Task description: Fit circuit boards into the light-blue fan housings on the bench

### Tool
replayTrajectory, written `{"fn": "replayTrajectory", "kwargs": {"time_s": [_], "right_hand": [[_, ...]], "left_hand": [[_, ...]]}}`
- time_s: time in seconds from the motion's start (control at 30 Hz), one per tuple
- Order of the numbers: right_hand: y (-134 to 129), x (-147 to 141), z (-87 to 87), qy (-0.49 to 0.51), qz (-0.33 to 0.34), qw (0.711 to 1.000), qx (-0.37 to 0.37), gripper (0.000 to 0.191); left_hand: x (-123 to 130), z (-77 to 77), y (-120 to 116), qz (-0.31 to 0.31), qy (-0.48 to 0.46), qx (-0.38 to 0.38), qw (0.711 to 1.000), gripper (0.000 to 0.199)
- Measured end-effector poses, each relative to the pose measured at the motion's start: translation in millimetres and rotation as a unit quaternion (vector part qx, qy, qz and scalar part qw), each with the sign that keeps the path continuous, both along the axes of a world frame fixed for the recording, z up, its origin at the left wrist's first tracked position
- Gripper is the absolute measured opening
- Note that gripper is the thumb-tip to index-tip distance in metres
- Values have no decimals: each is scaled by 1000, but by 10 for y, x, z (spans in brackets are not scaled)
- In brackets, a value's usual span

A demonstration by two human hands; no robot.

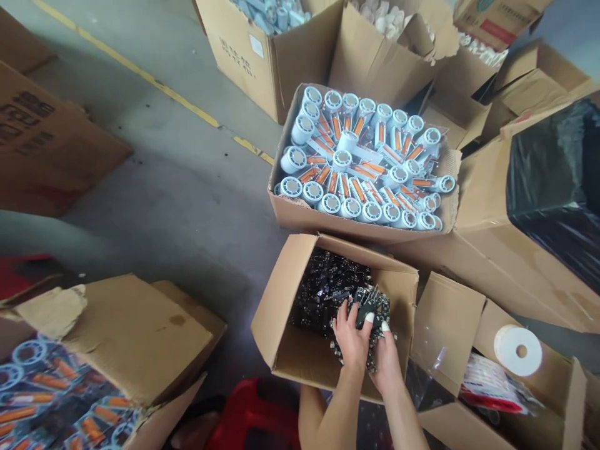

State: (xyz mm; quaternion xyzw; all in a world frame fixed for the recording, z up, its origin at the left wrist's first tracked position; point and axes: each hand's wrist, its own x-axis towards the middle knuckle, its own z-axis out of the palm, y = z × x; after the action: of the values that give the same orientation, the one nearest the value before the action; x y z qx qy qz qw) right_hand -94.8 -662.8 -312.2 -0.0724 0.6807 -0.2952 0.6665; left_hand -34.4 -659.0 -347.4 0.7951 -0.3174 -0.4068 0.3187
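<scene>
An open cardboard box (300, 364) in front of me holds a heap of small black circuit boards (328, 281). Inside it, on the right, both my hands are around a clump of these circuit boards (375, 306). My left hand (351, 337) lies on the clump's near left side with its fingers bent over the boards. On the right side, my right hand (388, 356) cups the same clump; most of its fingers are hidden behind it. Both thumbs have white coverings on their tips and lie close together.
Beyond the box stands a carton (360, 232) packed with light-blue cylindrical units with orange strips. Another carton (140, 337) of similar parts is at lower left. To the right are a white roll (518, 350) and black plastic sheeting (553, 187). A red stool (253, 415) is below.
</scene>
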Motion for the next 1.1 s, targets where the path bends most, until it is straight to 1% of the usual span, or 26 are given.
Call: {"fn": "replayTrajectory", "kwargs": {"time_s": [0.1, 0.2, 0.3, 0.4, 0.47, 0.53, 0.6, 0.63, 0.7, 0.73, 0.8, 0.87, 0.97, 1.03, 1.1], "right_hand": [[17, -13, 175, 25, -5, 1000, -15, 52], [16, -44, 431, 43, -7, 999, -27, 53], [-50, -64, 786, 47, 3, 998, -36, 56], [-167, 10, 1211, 47, 13, 998, -43, 59], [-233, 169, 1498, 32, 28, 998, -54, 56], [-257, 447, 1767, 3, 55, 996, -67, 52], [-219, 852, 2022, -38, 96, 992, -74, 54], [-171, 1098, 2152, -62, 120, 988, -74, 57], [-7, 1660, 2437, -109, 179, 975, -72, 63], [111, 1966, 2596, -135, 216, 964, -75, 63], [425, 2597, 2943, -197, 299, 930, -88, 58], [846, 3214, 3306, -261, 379, 882, -101, 53], [1672, 4051, 3833, -331, 479, 808, -91, 51], [2338, 4544, 4158, -366, 543, 752, -76, 54], [3073, 4980, 4456, -397, 601, 691, -60, 56]], "left_hand": [[39, 254, -12, -6, 3, -15, 1000, 40], [86, 600, -45, -9, 4, -33, 999, 44], [156, 1040, -144, -11, 4, -57, 998, 47], [316, 1535, -271, -4, -5, -84, 996, 48], [515, 1862, -316, 10, -21, -101, 995, 49], [805, 2171, -292, 38, -45, -110, 992, 48], [1187, 2463, -179, 85, -78, -111, 987, 47], [1409, 2609, -84, 114, -98, -113, 982, 47], [1897, 2912, 189, 184, -147, -122, 964, 45], [2154, 3071, 369, 225, -172, -130, 950, 44], [2667, 3405, 811, 321, -222, -146, 909, 39], [3145, 3751, 1348, 415, -268, -152, 856, 37], [3756, 4274, 2290, 527, -329, -134, 772, 37], [4104, 4607, 2988, 593, -364, -116, 709, 36], [4412, 4904, 3728, 651, -393, -99, 642, 37]]}}
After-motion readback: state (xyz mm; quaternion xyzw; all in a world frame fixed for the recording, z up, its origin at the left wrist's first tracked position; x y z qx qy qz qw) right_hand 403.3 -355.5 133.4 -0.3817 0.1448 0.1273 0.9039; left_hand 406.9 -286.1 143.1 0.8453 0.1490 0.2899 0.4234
